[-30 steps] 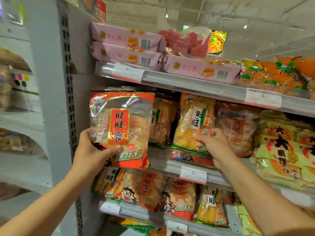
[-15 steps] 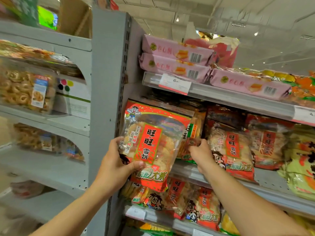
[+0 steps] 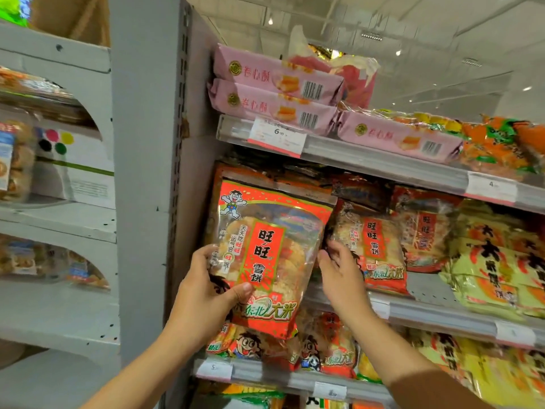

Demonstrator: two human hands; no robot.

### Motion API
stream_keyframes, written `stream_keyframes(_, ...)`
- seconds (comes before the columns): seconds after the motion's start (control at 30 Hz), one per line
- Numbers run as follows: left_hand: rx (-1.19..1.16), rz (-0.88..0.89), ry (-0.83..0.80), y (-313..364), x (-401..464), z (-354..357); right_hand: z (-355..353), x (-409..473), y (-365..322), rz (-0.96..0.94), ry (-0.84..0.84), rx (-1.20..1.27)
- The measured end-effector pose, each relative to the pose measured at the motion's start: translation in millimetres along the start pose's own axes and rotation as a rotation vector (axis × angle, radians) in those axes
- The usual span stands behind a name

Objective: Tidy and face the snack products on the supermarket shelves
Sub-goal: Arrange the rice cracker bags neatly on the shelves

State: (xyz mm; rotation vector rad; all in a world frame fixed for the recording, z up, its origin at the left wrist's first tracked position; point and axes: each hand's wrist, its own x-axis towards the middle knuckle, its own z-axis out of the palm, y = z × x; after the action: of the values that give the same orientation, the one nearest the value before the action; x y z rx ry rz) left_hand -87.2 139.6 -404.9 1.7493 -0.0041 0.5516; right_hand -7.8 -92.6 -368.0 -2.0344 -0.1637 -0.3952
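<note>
My left hand [image 3: 206, 293] grips a red and clear rice cracker bag [image 3: 274, 255] by its lower left corner, thumb across the front. The bag is upright and faces me at the left end of the middle shelf [image 3: 436, 317]. My right hand [image 3: 339, 276] touches the bag's right edge with loosely bent fingers, in the gap between it and a matching cracker bag [image 3: 374, 252] that stands on the shelf. Whether the right hand holds anything I cannot make out.
Pink biscuit packs [image 3: 274, 93] lie stacked on the top shelf [image 3: 354, 154]. Yellow snack bags [image 3: 495, 270] fill the right side. More red bags [image 3: 327, 349] stand on the shelf below. A grey upright [image 3: 144, 172] borders the bay on the left.
The held bag has moved right and up to the left end of the middle shelf. My right hand has left the yellow-green bag and come to the held bag's right edge.
</note>
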Motion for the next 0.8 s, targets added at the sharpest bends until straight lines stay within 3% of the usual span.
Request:
stream_keyframes(0.1, 0.005, 0.018, -0.032, 5, -3, 26, -25, -44, 5, 0.122, -0.135, 0.282)
stream_keyframes(0.2, -0.006, 0.025, -0.103, 17, -7, 61, -45, -71, 14, 0.183, -0.231, 0.262)
stream_keyframes(0.4, -0.039, 0.09, -0.287, 43, -26, 141, -110, -79, 48, 0.249, 0.061, 0.146)
stream_keyframes(0.53, 0.027, 0.236, -0.495, 59, -29, 182, -186, -72, 76, 0.237, 0.128, 0.18)
stream_keyframes(0.7, 0.453, 0.639, -0.298, 70, -2, 234, -281, -29, 115, 0.261, 0.219, 0.186)
stream_keyframes(0.8, 0.803, 0.784, -0.377, 72, 16, 276, -318, 8, 127, 0.259, 0.218, 0.156)
